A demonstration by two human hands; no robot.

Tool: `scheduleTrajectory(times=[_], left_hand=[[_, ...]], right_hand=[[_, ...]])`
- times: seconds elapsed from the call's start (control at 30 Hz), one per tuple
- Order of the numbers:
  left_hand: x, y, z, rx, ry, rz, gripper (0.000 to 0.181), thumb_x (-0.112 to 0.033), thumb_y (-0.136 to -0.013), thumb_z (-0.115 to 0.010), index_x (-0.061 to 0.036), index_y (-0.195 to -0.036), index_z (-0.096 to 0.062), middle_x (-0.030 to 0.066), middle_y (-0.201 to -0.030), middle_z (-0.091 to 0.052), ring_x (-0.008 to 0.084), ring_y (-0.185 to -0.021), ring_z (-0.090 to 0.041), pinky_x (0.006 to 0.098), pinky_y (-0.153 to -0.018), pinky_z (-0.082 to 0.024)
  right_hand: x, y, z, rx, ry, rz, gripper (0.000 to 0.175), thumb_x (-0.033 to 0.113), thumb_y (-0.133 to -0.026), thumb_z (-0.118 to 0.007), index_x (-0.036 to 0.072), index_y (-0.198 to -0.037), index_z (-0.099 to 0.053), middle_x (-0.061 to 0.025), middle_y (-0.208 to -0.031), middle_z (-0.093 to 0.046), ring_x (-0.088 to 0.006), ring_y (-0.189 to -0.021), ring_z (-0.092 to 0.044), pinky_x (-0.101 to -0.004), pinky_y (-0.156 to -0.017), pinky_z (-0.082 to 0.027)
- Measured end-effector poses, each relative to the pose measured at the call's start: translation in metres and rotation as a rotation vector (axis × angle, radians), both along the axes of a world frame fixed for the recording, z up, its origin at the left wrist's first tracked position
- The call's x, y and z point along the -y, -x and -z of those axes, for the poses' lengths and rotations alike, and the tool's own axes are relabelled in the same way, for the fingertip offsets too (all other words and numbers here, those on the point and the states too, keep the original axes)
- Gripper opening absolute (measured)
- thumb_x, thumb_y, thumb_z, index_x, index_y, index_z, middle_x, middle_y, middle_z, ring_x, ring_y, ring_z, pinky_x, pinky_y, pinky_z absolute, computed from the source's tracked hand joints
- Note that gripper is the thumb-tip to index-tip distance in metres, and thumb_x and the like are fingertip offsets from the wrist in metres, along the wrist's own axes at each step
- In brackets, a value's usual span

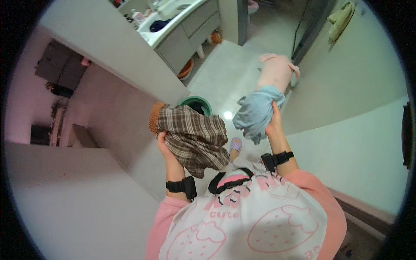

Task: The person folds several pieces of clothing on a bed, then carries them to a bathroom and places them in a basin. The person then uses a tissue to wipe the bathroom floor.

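Note:
My left hand (165,148) grips brown-and-white plaid cloth clothing (195,133) with a ribbed orange-brown band at its left end. In my right hand (274,122) is a bunched light blue garment (256,112), its folds hanging past the fingers. Just beyond the blue garment is a pale pink cloth item (275,71); whether the two touch I cannot tell. A green bucket (208,107) stands on the floor behind the plaid cloth, which hides part of it. Dark cloth (197,106) lies inside the bucket.
Ahead to the left stands a washbasin counter (177,22) with dark cloth (159,25) and a pump bottle (138,16). An orange basin (186,70) sits beneath it. A wall end (130,55) juts out at left. Yellowish cloth (342,21) hangs on the right wall.

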State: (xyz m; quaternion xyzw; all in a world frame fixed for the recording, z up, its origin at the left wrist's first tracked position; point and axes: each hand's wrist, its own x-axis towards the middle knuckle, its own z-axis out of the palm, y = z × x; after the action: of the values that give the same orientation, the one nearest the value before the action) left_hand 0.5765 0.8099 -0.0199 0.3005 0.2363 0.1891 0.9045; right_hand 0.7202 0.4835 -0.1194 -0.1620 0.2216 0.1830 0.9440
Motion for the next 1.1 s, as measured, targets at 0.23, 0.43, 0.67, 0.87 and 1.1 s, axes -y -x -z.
scheduleTrajectory(times=[0.23,0.43,0.67,0.87,1.1], left_hand=[[0.0,0.009,-0.007,-0.024,-0.03,0.016,0.033,-0.021,-0.083,-0.05,0.0005,-0.107,-0.059,0.0152,-0.111,-0.061,0.0304,-0.098,-0.06,0.0471,-0.085,-0.05],[0.0,0.004,-0.009,-0.081,-0.018,0.069,0.035,-0.023,-0.083,-0.051,0.0,-0.107,-0.06,0.0168,-0.111,-0.062,0.0319,-0.099,-0.061,0.0469,-0.088,-0.05],[-0.01,-0.007,-0.007,0.086,0.061,0.175,0.036,-0.022,-0.083,-0.05,0.0026,-0.107,-0.061,0.0178,-0.108,-0.064,0.0319,-0.096,-0.063,0.0463,-0.085,-0.052],[0.008,-0.02,-0.027,0.202,-0.023,0.305,0.04,-0.014,-0.078,-0.05,0.0057,-0.112,-0.057,0.0188,-0.111,-0.063,0.0323,-0.099,-0.063,0.0459,-0.087,-0.053],[0.073,0.025,-0.069,0.32,-0.343,0.517,0.066,0.004,-0.065,-0.055,0.0036,-0.131,-0.046,0.0198,-0.121,-0.058,0.0315,-0.107,-0.061,0.0421,-0.092,-0.052]], right_hand=[[0.061,0.028,0.013,0.05,0.12,0.148,0.057,0.044,-0.095,-0.052,0.006,-0.137,-0.045,-0.0127,-0.137,-0.05,-0.0317,-0.124,-0.049,-0.0496,-0.106,-0.038],[0.1,0.034,0.013,0.054,0.073,0.201,0.057,0.044,-0.096,-0.05,0.006,-0.137,-0.044,-0.0124,-0.139,-0.049,-0.0316,-0.125,-0.049,-0.0501,-0.106,-0.038],[0.057,0.04,-0.035,0.264,0.11,0.134,0.052,0.043,-0.097,-0.05,0.007,-0.134,-0.046,-0.0107,-0.136,-0.052,-0.0296,-0.122,-0.051,-0.0478,-0.104,-0.041],[0.006,0.019,-0.089,0.439,0.005,-0.028,0.052,0.042,-0.096,-0.052,0.003,-0.13,-0.049,-0.012,-0.128,-0.057,-0.0258,-0.115,-0.057,-0.0424,-0.101,-0.044],[-0.008,0.071,-0.153,1.037,0.348,-0.421,0.058,0.046,-0.096,-0.052,-0.001,-0.131,-0.048,-0.0079,-0.123,-0.055,-0.0151,-0.111,-0.053,-0.0319,-0.093,-0.045]])
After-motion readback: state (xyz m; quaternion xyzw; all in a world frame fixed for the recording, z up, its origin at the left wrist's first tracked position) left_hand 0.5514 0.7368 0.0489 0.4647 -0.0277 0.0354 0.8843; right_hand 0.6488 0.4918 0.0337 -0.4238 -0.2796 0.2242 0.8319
